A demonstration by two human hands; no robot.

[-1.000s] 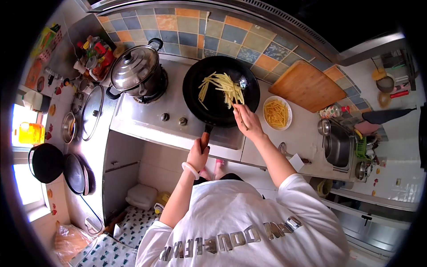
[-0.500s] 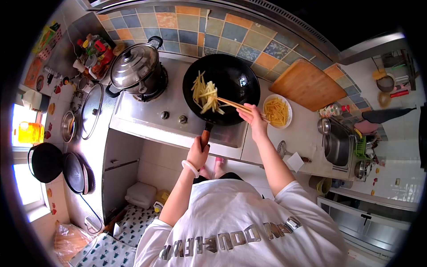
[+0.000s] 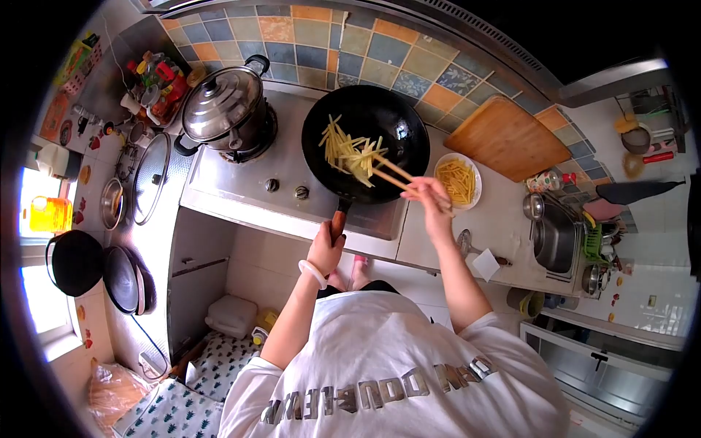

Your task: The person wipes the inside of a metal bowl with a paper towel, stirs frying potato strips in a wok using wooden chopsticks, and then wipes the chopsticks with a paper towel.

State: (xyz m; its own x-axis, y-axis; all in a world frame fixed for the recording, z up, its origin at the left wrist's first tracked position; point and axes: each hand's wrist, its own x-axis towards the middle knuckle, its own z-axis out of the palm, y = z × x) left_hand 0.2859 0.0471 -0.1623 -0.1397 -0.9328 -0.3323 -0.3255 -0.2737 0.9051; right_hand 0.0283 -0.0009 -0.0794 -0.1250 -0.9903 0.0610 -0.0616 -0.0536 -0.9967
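Observation:
A black wok (image 3: 404, 150) sits on the stove with pale strips of food (image 3: 343, 150), perhaps cut potato, on its left and front side. My left hand (image 3: 323, 250) is closed around the wok's wooden handle (image 3: 339, 221). In my right hand (image 3: 432, 202) is a pair of chopsticks (image 3: 392, 173), slanting left into the wok with their tips among the strips. A white plate (image 3: 477, 196) of yellower strips (image 3: 456, 181) stands on the counter, just right of the wok and close to my right hand.
A lidded steel pot (image 3: 223, 106) stands on the left burner. A wooden cutting board (image 3: 506, 140) leans against the tiles behind the plate. Farther right is a sink (image 3: 555, 244); a glass lid (image 3: 152, 182) and pans (image 3: 123, 283) are on the left.
The chopsticks and my right hand have shifted right and slightly down. The strips, bunched before, now spread farther right in the wok. My left hand keeps hold of the handle.

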